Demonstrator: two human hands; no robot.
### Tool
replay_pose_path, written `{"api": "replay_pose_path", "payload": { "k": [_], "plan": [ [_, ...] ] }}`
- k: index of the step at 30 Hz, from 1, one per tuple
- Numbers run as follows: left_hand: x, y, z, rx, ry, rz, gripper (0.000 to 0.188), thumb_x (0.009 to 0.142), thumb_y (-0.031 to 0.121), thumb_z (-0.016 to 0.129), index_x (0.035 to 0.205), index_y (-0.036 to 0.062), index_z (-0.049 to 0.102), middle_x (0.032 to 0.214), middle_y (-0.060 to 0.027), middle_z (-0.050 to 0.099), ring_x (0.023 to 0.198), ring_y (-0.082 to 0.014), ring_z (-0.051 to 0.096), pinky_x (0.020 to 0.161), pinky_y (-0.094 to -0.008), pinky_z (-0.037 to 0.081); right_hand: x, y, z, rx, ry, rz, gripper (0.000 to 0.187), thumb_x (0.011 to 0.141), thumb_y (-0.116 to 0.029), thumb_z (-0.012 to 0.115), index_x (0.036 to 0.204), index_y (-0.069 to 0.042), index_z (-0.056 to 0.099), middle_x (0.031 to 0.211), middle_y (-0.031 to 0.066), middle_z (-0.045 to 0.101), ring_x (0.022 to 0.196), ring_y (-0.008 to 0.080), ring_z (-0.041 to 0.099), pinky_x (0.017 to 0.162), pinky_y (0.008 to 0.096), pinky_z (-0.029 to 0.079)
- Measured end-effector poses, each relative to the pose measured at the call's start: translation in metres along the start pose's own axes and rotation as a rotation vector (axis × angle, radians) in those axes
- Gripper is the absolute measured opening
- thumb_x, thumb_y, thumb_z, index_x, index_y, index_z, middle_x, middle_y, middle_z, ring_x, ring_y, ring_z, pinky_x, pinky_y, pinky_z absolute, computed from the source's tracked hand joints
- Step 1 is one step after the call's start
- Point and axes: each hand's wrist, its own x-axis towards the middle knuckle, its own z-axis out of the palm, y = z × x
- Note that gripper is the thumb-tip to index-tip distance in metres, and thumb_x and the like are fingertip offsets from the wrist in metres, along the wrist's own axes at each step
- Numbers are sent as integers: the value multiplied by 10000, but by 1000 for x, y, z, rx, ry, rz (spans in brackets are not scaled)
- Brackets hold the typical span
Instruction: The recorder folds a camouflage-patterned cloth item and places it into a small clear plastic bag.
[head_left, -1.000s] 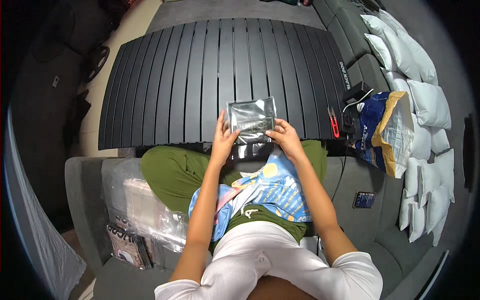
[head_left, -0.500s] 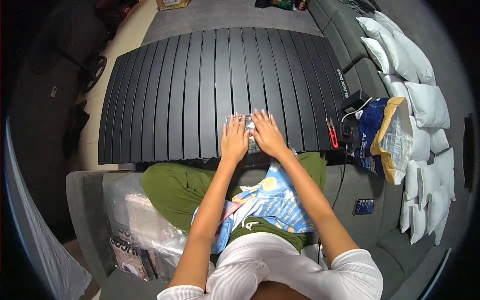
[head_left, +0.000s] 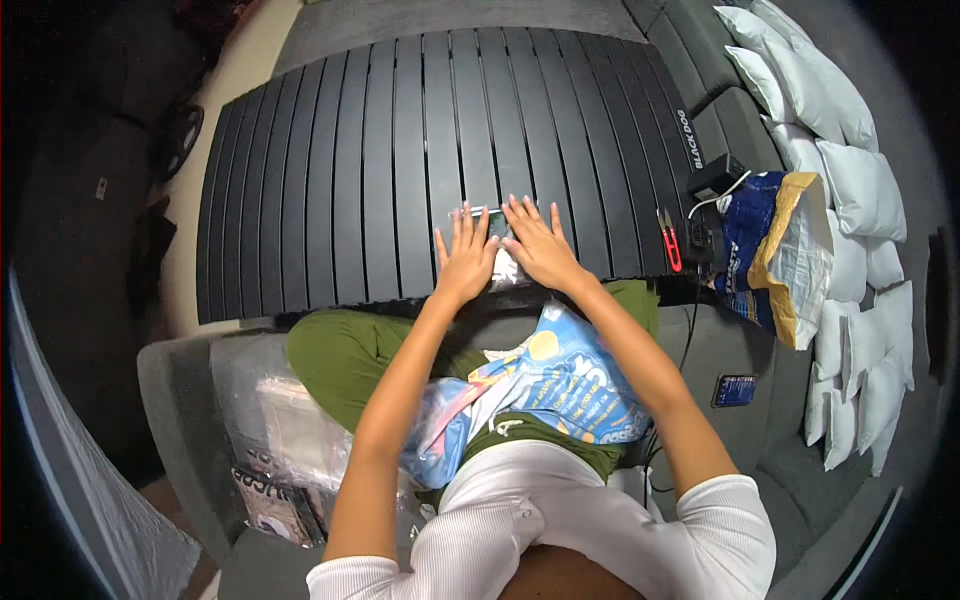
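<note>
Both hands lie flat, fingers stretched out, near the front edge of the black slatted table [head_left: 330, 190]. Under them is a small flat packet [head_left: 507, 268] that looks like clear plastic, with dark and white parts showing between the hands. My left hand [head_left: 466, 262] presses on its left side, and my right hand [head_left: 542, 250] on its right, thumbs close together. Most of the packet is covered, so its contents cannot be made out. Across my lap lies a blue printed plastic bag [head_left: 580, 385].
Red-handled thread snips [head_left: 671, 245] lie at the table's right end, by a black box with a white cord [head_left: 716, 177]. Beyond stands an open blue and yellow sack [head_left: 800, 262]. A phone [head_left: 734, 391] rests on the sofa; white cushions [head_left: 862, 190] pile up right, plastic-wrapped packs [head_left: 300, 420] left.
Both hands stay flat on the packet but have shifted, and more of its white part shows between them. The whole view has tilted slightly, moving the table up.
</note>
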Motion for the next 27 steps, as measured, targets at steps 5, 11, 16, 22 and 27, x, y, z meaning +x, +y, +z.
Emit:
{"api": "replay_pose_path", "payload": {
  "k": [5, 11, 16, 22, 27],
  "plan": [
    [-34, -28, -52, -182, -108, 291, 632, 821, 234, 489, 1398, 144, 246, 1466, -148, 142, 1362, -283, 114, 1092, -450, 88, -54, 35, -46, 206, 158, -58, 597, 788, -75, 480, 1362, -83, 312, 1428, 102, 280, 1337, 293, 203, 1087, 472, 125],
    [-64, -28, -52, 230, -200, 536, 761, 684, 176, 647, 1369, 227, 318, 1441, -82, 241, 1325, -274, 228, 1073, -405, 232, -83, 15, -49, 53, -79, -271, 637, 709, -42, 547, 1318, -166, 405, 1385, 103, 351, 1299, 293, 293, 1087, 444, 176],
    [-56, -25, -40, 293, 42, 592, 574, 804, 277, 579, 1334, 324, 363, 1413, -45, 303, 1275, -266, 313, 1037, -392, 287, -74, 16, -27, 47, 26, -286, 516, 774, -117, 589, 1269, -208, 472, 1356, 88, 396, 1270, 282, 343, 1057, 448, 243],
    [-56, -20, -54, -120, 1, 530, 424, 851, 208, 549, 1268, 240, 482, 1374, -118, 358, 1233, -309, 374, 1014, -412, 302, -69, 15, -38, 227, 281, -318, 251, 783, -168, 631, 1032, -168, 661, 1144, 61, 592, 1169, 267, 470, 988, 422, 349],
    [-48, 14, -103, -888, 144, 149, 208, 883, 151, 548, 987, 10, 660, 1138, -121, 585, 1054, -177, 540, 895, -291, 412, -56, -6, -95, 865, 327, -129, 158, 790, -88, 627, 931, -52, 686, 994, 78, 655, 1097, 238, 532, 935, 350, 397]
  ]
}}
